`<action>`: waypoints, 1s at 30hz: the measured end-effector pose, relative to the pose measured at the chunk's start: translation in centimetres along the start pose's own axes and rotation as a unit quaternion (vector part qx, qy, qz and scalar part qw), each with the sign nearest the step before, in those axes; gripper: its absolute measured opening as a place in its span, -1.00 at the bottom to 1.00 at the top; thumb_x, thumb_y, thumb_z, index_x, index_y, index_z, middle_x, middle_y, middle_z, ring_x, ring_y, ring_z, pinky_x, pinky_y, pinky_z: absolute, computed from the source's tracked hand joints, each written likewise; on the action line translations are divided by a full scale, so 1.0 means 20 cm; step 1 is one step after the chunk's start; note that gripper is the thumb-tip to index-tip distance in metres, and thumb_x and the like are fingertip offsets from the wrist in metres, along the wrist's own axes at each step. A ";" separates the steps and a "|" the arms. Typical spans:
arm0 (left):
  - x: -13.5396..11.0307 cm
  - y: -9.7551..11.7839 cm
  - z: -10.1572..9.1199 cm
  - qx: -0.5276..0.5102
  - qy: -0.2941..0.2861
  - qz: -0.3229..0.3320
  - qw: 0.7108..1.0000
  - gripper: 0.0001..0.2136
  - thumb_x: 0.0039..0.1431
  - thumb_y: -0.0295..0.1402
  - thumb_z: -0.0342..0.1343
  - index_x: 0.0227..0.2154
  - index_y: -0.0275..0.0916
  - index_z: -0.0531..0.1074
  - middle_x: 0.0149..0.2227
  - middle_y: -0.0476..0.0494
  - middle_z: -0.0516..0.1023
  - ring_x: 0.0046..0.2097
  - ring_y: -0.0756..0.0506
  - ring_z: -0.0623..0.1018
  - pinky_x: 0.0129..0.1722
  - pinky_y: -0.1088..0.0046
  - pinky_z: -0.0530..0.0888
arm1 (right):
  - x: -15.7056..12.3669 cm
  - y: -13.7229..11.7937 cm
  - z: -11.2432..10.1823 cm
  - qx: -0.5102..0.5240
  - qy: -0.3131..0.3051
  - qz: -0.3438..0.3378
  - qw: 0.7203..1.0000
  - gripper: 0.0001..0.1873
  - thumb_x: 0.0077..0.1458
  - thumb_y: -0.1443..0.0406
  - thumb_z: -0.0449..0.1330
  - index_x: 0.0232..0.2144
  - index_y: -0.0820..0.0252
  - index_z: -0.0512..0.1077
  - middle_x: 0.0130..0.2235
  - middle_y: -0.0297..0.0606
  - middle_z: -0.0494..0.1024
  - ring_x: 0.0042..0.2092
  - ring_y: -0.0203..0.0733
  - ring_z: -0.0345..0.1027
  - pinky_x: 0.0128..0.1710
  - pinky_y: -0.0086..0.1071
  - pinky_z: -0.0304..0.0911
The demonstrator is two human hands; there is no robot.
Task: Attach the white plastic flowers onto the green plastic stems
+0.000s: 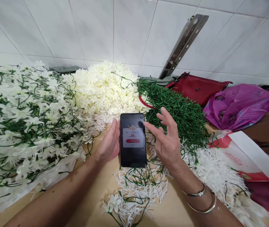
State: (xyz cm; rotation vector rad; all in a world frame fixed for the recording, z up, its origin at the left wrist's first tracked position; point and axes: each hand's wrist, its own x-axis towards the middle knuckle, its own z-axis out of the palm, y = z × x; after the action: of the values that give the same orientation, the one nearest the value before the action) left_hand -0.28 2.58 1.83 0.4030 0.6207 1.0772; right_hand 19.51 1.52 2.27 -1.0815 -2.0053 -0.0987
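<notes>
My left hand (111,142) grips a smartphone (133,156) by its left side, holding it upright above the table. On the lit screen a white pop-up with a red button shows over a dark background. My right hand (168,142) is beside the phone's right edge, fingers apart, with the index finger stretched toward the upper right of the screen. Whether that fingertip touches the glass I cannot tell. Below the phone lie white stamen-like pieces (148,187) with green stems and a white artificial flower (114,203).
White artificial flowers on stems (28,123) fill the left. Behind are loose cream petals (103,85) and a heap of green stems (174,110). To the right lie a red bag (198,88), a purple plastic bag (240,104) and more white pieces (212,167). A metal bracket (184,47) is against the tiled wall.
</notes>
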 end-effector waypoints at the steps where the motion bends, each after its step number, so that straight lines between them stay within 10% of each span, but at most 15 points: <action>1: 0.00 0.00 0.00 -0.002 -0.003 -0.002 1.000 -0.43 0.46 0.01 -0.23 0.28 -0.22 0.35 0.19 -0.33 0.55 0.25 -0.29 0.50 0.27 0.01 0.39 | 0.00 0.00 0.00 0.008 -0.010 -0.019 1.000 -0.22 0.26 0.60 -0.04 0.26 -0.39 0.32 0.52 -0.54 -0.13 0.37 0.05 0.19 0.19 0.12 0.39; 10: -0.01 0.01 0.02 -0.036 -0.042 -0.007 0.998 -0.46 0.47 -0.01 -0.22 0.37 -0.10 0.23 0.20 -0.28 0.54 0.16 -0.28 0.58 0.20 0.03 0.46 | 0.00 -0.03 -0.02 0.028 -0.134 -0.126 0.982 -0.40 0.24 0.60 0.04 0.05 -0.22 0.48 0.43 -0.39 0.21 0.44 -0.05 0.05 0.23 0.09 0.33; 16: -0.01 0.02 0.01 -0.043 -0.034 -0.009 0.998 -0.44 0.49 -0.04 -0.34 0.32 -0.19 0.30 0.15 -0.31 0.59 0.19 -0.26 0.56 0.27 0.02 0.39 | 0.03 -0.10 -0.01 0.045 -0.026 0.081 0.995 -0.57 0.30 0.33 0.15 0.20 -0.03 0.38 0.23 -0.01 0.34 0.17 0.05 0.41 0.13 0.08 0.40; 22: -0.02 0.03 0.02 -0.035 0.005 -0.022 0.999 -0.44 0.48 -0.04 -0.25 0.21 -0.32 0.42 0.08 -0.34 0.64 0.16 -0.25 0.58 0.31 0.10 0.35 | -0.04 -0.27 0.09 -0.007 -0.157 0.211 0.965 0.22 -0.07 -0.05 0.41 0.44 0.23 -0.08 0.12 0.18 0.41 0.05 0.32 0.45 -0.04 0.20 0.45; 30: -0.05 0.08 0.10 -0.046 0.060 0.047 0.996 -0.40 0.46 0.01 -0.23 0.28 -0.33 0.34 0.15 -0.35 0.58 0.23 -0.26 0.53 0.32 0.13 0.35 | -0.02 -0.43 0.18 -0.041 -0.173 0.259 0.949 0.34 -0.12 0.12 0.43 0.46 0.31 -0.30 0.21 0.30 0.34 0.17 0.45 0.33 0.08 0.35 0.27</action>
State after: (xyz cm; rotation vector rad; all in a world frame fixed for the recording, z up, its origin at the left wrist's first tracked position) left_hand -0.42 2.36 4.68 0.2908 0.6614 1.2229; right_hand 11.17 -2.56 2.26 -1.7434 -1.9529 0.3069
